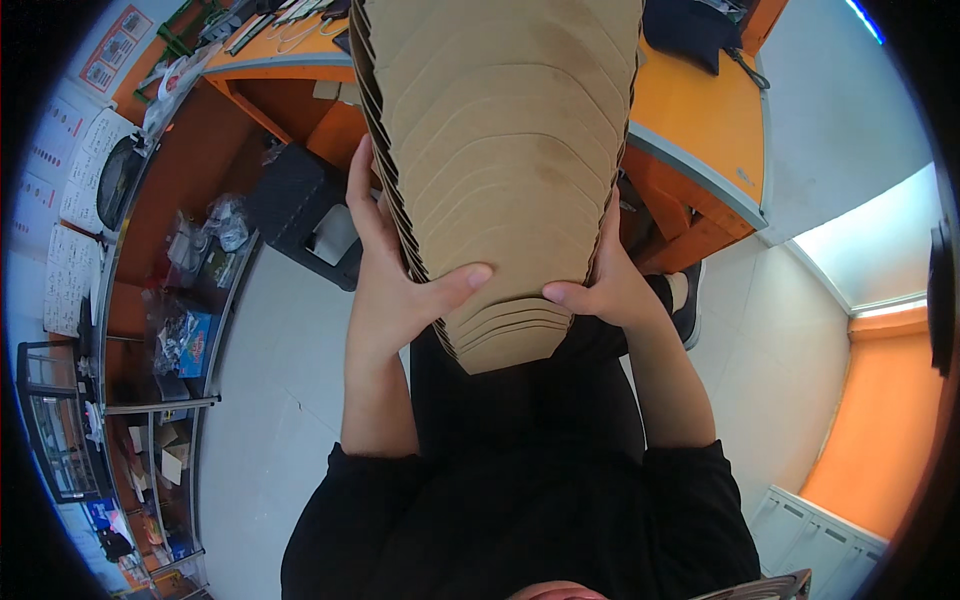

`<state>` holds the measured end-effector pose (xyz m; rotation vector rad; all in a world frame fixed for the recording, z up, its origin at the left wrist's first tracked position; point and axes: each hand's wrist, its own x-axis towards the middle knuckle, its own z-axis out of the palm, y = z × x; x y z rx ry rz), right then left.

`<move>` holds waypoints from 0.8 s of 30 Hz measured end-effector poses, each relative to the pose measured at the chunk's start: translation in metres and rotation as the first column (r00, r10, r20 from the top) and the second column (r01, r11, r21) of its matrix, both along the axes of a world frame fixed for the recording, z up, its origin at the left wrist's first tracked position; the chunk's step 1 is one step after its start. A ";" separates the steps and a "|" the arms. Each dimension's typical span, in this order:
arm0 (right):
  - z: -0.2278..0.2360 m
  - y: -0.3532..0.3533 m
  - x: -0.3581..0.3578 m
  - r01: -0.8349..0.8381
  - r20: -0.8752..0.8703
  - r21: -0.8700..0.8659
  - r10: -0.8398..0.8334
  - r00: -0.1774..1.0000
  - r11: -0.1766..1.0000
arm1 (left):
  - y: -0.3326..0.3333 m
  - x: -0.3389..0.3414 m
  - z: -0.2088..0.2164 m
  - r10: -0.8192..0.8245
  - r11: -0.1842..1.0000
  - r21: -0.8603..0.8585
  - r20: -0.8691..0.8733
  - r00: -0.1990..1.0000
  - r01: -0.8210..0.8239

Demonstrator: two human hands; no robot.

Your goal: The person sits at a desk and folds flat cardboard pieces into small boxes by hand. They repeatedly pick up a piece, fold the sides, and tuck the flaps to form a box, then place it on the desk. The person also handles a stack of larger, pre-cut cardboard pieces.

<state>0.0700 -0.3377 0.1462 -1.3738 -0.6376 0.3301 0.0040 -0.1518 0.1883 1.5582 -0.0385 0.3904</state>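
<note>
A tall fanned stack of flat brown cardboard pieces (505, 190) fills the upper middle of the head view, its curved upper edges overlapping in steps. My left hand (395, 280) grips its left side, thumb laid over the front face and fingers along the edge. On the opposite side my right hand (610, 280) holds it the same way, its thumb pressing near the lower edge. Several pieces at the bottom show as a narrower, separate group below my thumbs. The fingers behind the stack are partly hidden.
Beyond the stack stands an orange-topped desk (690, 120) with a dark pouch (690, 35) on it. A black stool (305, 215) is at the left, beside shelves (215, 330) with bagged items. White cabinets (810, 535) stand at the lower right. The floor (270, 400) is pale tile.
</note>
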 end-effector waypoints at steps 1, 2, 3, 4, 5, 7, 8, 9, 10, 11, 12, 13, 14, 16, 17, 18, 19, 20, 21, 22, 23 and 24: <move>0.001 0.000 -0.001 0.003 0.000 -0.001 -0.003 1.000 1.000 | 0.002 -0.001 -0.004 -0.018 1.000 0.015 0.030 0.999 0.017; 0.001 0.000 -0.001 0.007 0.016 -0.019 -0.007 1.000 1.000 | 0.006 -0.003 -0.013 -0.037 0.999 0.031 0.059 0.998 0.035; 0.002 0.000 -0.001 0.012 0.033 -0.038 -0.011 0.999 0.999 | 0.008 -0.006 -0.018 -0.048 0.998 0.047 0.069 0.996 0.045; 0.001 0.000 0.000 0.011 0.046 -0.040 -0.009 0.999 0.999 | 0.010 -0.008 -0.023 -0.059 0.997 0.063 0.078 0.995 0.054; 0.001 0.001 0.001 0.009 0.059 -0.042 -0.006 0.998 0.999 | 0.011 -0.011 -0.026 -0.062 0.995 0.081 0.068 0.996 0.056; 0.000 0.001 0.002 0.007 0.062 -0.037 -0.005 0.998 0.999 | 0.011 -0.015 -0.030 -0.067 0.993 0.097 0.071 0.995 0.060; 0.000 0.001 0.003 0.006 0.051 -0.030 -0.005 0.999 1.000 | 0.010 -0.016 -0.032 -0.069 0.993 0.097 0.083 0.994 0.061; 0.000 0.001 0.003 0.006 0.040 -0.023 -0.005 0.999 1.000 | 0.009 -0.018 -0.033 -0.071 0.993 0.097 0.095 0.993 0.061; -0.001 0.000 0.003 0.014 0.046 -0.029 -0.012 0.999 0.999 | 0.008 -0.019 -0.034 -0.064 0.994 0.096 0.065 0.996 0.058; -0.002 0.000 0.004 0.022 0.051 -0.034 -0.020 0.998 0.999 | 0.007 -0.020 -0.034 -0.058 0.994 0.096 0.035 0.998 0.054; -0.003 0.000 0.004 0.030 0.057 -0.040 -0.027 0.998 0.999 | 0.006 -0.021 -0.035 -0.051 0.994 0.096 0.005 0.999 0.050; -0.003 0.000 0.004 0.026 0.051 -0.032 -0.024 0.998 0.999 | 0.004 -0.020 -0.034 -0.052 0.996 0.065 -0.020 0.998 0.054; -0.002 0.000 0.003 0.023 0.045 -0.024 -0.022 0.999 0.999 | 0.003 -0.019 -0.032 -0.055 0.998 0.034 -0.045 0.997 0.056; -0.002 0.001 0.003 0.013 0.027 -0.007 -0.013 1.000 1.000 | 0.003 -0.019 -0.032 -0.060 0.998 0.011 -0.078 0.995 0.061; -0.001 0.002 0.003 0.006 0.016 0.002 -0.006 1.000 1.000 | 0.004 -0.019 -0.035 -0.062 0.998 0.019 -0.085 0.994 0.064; -0.001 0.003 0.003 0.003 0.008 0.010 -0.003 1.000 1.000 | 0.005 -0.019 -0.037 -0.064 0.997 0.028 -0.092 0.994 0.067; -0.003 0.002 0.003 0.002 0.000 0.014 -0.002 1.000 1.000 | 0.005 -0.018 -0.040 -0.060 0.998 0.018 -0.089 0.994 0.062; -0.006 0.002 0.003 0.005 -0.005 0.016 -0.005 1.000 1.000 | 0.005 -0.018 -0.042 -0.055 0.998 0.009 -0.085 0.995 0.056; -0.010 0.001 0.003 0.003 0.006 0.016 -0.003 1.000 1.000 | 0.004 -0.017 -0.044 -0.051 0.999 0.000 -0.082 0.995 0.051; -0.013 0.000 0.003 0.000 0.017 0.018 0.000 1.000 1.000 | 0.003 -0.017 -0.044 -0.050 0.999 -0.004 -0.079 0.996 0.050; -0.017 -0.002 0.002 -0.009 0.044 0.017 0.008 0.999 1.000 | 0.003 -0.016 -0.044 -0.050 0.999 -0.008 -0.077 0.996 0.050; -0.021 -0.004 0.001 -0.016 0.065 -0.003 0.016 0.998 1.000 | 0.003 -0.016 -0.044 -0.051 0.999 -0.012 -0.074 0.996 0.050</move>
